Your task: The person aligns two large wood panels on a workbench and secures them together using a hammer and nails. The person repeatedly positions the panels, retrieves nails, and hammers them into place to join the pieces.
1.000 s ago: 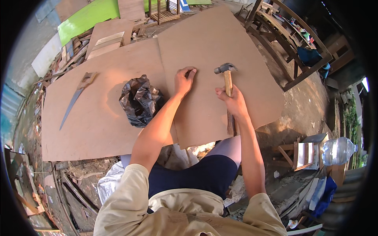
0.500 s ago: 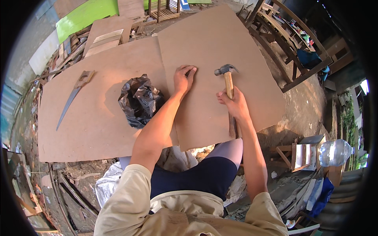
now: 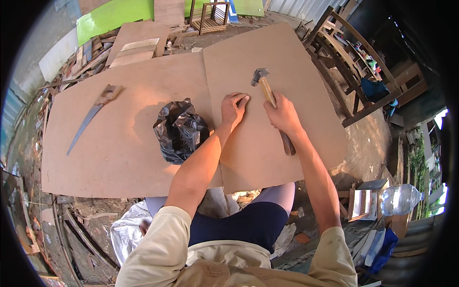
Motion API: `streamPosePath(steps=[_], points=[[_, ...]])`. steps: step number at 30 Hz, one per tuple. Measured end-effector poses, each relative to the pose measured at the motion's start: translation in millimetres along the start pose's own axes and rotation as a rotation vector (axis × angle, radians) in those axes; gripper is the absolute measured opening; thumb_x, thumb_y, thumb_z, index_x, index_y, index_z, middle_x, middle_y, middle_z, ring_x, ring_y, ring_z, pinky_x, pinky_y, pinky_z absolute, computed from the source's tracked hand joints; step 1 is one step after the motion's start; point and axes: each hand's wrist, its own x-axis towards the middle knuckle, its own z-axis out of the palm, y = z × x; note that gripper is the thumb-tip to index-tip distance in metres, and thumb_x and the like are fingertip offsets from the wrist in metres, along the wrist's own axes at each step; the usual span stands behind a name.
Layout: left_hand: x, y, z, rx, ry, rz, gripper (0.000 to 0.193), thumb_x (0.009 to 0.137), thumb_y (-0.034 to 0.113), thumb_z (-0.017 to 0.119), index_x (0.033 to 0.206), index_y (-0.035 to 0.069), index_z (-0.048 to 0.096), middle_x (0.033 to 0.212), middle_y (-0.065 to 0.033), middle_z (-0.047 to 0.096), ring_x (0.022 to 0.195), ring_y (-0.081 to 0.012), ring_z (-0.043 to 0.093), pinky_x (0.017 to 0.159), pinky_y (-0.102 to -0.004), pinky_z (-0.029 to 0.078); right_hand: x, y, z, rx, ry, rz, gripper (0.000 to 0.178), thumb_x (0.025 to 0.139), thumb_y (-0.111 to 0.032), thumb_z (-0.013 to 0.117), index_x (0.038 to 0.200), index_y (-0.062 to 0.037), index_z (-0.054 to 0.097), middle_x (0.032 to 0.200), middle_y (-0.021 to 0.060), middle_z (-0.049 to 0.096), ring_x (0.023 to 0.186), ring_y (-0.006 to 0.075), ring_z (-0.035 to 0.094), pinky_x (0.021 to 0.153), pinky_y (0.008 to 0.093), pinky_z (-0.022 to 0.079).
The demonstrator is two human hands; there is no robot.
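Observation:
My right hand [image 3: 285,114] is wrapped round the wooden handle of a claw hammer [image 3: 267,90]. The dark metal head hovers or rests above the brown board [image 3: 306,71], just beyond and to the right of my other hand; the gap cannot be judged. My left hand [image 3: 234,108] lies on the board close to the seam, with thumb and fingers pinched together. Whatever sits in that pinch is too small to make out. Beside my left forearm stands a crumpled, open black plastic bag [image 3: 179,129]. Its contents are mostly in shadow.
A handsaw [image 3: 95,112] with a wooden handle lies at the left on a second brown board [image 3: 110,158]. Dark wooden frames [image 3: 344,91] stand at the right edge. Scrap wood and a green panel [image 3: 114,19] are at the back. A clear water jug [image 3: 400,199] sits at the lower right.
The hammer has swung leftward, its head now tilted to the left and nearer my left hand. My left hand keeps its pinch on the board. The whole view has shifted slightly.

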Motion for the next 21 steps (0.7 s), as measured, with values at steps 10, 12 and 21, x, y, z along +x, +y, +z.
streamPosePath(steps=[10, 12, 21], points=[[2, -3, 4, -0.016, 0.066, 0.023, 0.013, 0.091, 0.020, 0.076, 0.099, 0.012, 0.081, 0.105, -0.0057, 0.076, 0.102, -0.0282, 0.064, 0.088, -0.0398, 0.052, 0, -2, 11, -0.182, -0.011, -0.138, 0.027, 0.100, -0.022, 0.056, 0.105, 0.0050, 0.053, 0.074, 0.0255, 0.067, 0.067, 0.0460, 0.067, 0.063, 0.0530, 0.054], [4, -11, 5, -0.004, 0.094, 0.085, 0.013, 0.091, 0.020, 0.076, 0.099, 0.012, 0.081, 0.105, -0.0051, 0.075, 0.101, -0.0282, 0.064, 0.089, -0.0399, 0.052, 4, 2, 18, -0.246, -0.045, -0.165, 0.026, 0.100, -0.020, 0.055, 0.105, 0.0047, 0.051, 0.073, 0.0255, 0.066, 0.064, 0.0468, 0.066, 0.060, 0.0537, 0.054], [2, -9, 6, 0.025, 0.084, 0.081, 0.013, 0.091, 0.019, 0.075, 0.100, 0.013, 0.081, 0.102, -0.0046, 0.075, 0.099, -0.0287, 0.063, 0.090, -0.0389, 0.051, 3, -2, 21, -0.233, 0.007, -0.220, 0.025, 0.101, -0.017, 0.054, 0.110, 0.0051, 0.048, 0.073, 0.0274, 0.066, 0.065, 0.0491, 0.066, 0.061, 0.0558, 0.054]])
